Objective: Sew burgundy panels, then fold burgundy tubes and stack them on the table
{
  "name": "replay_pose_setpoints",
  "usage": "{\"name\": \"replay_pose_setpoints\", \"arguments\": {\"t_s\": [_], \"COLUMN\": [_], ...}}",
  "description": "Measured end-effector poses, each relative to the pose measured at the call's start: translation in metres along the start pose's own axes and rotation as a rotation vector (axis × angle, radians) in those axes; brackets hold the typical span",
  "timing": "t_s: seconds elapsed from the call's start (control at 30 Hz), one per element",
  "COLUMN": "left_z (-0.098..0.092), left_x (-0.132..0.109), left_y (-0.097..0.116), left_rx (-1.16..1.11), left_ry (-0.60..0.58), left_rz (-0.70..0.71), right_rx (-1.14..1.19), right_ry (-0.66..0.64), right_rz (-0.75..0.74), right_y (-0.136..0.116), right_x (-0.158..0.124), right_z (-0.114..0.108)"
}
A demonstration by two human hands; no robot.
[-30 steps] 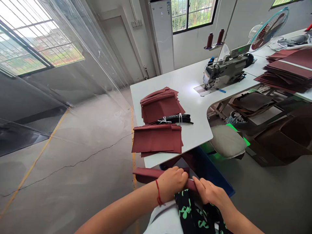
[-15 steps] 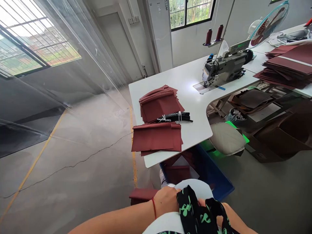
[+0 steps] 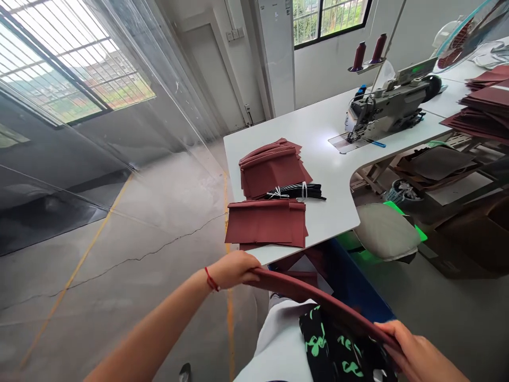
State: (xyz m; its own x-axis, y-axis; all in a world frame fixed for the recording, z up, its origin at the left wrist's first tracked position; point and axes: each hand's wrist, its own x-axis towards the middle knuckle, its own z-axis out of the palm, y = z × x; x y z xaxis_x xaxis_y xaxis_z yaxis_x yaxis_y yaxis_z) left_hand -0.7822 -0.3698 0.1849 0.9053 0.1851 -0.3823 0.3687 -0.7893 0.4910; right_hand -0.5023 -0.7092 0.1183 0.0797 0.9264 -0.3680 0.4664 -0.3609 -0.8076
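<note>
My left hand (image 3: 234, 269) is closed on one end of a long maroon fabric piece (image 3: 318, 298), just below the white table's near edge (image 3: 338, 223). At the bottom right my right hand (image 3: 417, 354) grips the other end, so the piece stretches across my lap over black cloth with green print (image 3: 330, 347). On the table lie a flat stack of maroon pieces (image 3: 267, 224), a second fanned stack (image 3: 272, 170) and a bundle of black zippers (image 3: 297, 191) tied with white ties.
A blue bin (image 3: 353, 289) holding more maroon pieces sits under the table. A sewing machine (image 3: 392, 103) with thread cones stands farther back. A padded stool (image 3: 384, 233) is at right. More maroon stacks (image 3: 483, 109) lie far right. Clear plastic curtains (image 3: 119, 106) hang left.
My hands were together at my lap on the folded maroon piece; they have moved apart, left hand up and left, right hand down and right, stretching the piece out.
</note>
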Motion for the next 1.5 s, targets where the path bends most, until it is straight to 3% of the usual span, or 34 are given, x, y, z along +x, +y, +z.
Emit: {"name": "replay_pose_setpoints", "arguments": {"t_s": [0.07, 0.23, 0.3, 0.4, 0.47, 0.57, 0.73, 0.8, 0.9, 1.03, 1.27, 1.4, 1.5], "left_z": [-0.010, 0.000, 0.006, 0.006, 0.004, 0.011, 0.060, 0.076, 0.085, 0.077, 0.056, 0.038, 0.003], "left_x": [-0.002, 0.001, 0.002, 0.005, 0.006, 0.009, 0.021, 0.025, 0.023, 0.016, 0.011, 0.019, 0.028], "left_y": [-0.017, -0.032, -0.037, -0.040, -0.031, 0.006, 0.075, 0.087, 0.093, 0.094, 0.083, 0.055, 0.015], "left_rx": [-0.252, -0.626, -0.724, -0.759, -0.662, -0.443, 0.024, 0.214, 0.363, 0.426, 0.297, 0.280, 0.304], "left_ry": [-0.090, -0.264, -0.303, -0.356, -0.393, -0.401, -0.217, -0.201, -0.210, -0.218, -0.134, -0.088, 0.051], "left_rz": [-0.016, 0.046, 0.053, 0.044, 0.029, 0.038, 0.005, 0.006, 0.052, 0.107, 0.057, -0.024, -0.169], "right_rx": [0.160, 0.763, 0.862, 0.816, 0.746, 0.600, -0.059, -0.195, -0.213, -0.203, -0.334, -0.198, -0.216], "right_ry": [-0.097, 0.004, 0.083, 0.174, 0.174, 0.071, -0.083, -0.130, -0.152, -0.162, -0.142, -0.012, 0.202], "right_rz": [0.058, -0.050, -0.054, -0.034, -0.034, -0.049, 0.061, 0.086, 0.040, -0.042, -0.107, -0.144, -0.139], "right_y": [-0.009, -0.023, -0.018, -0.012, -0.014, -0.029, -0.053, -0.052, -0.043, -0.034, -0.027, -0.032, -0.021], "right_x": [0.003, 0.024, 0.033, 0.042, 0.045, 0.048, 0.049, 0.046, 0.041, 0.037, 0.045, 0.065, 0.100], "right_z": [-0.016, -0.021, -0.016, -0.015, -0.019, -0.020, 0.018, 0.035, 0.043, 0.036, 0.035, 0.010, -0.021]}}
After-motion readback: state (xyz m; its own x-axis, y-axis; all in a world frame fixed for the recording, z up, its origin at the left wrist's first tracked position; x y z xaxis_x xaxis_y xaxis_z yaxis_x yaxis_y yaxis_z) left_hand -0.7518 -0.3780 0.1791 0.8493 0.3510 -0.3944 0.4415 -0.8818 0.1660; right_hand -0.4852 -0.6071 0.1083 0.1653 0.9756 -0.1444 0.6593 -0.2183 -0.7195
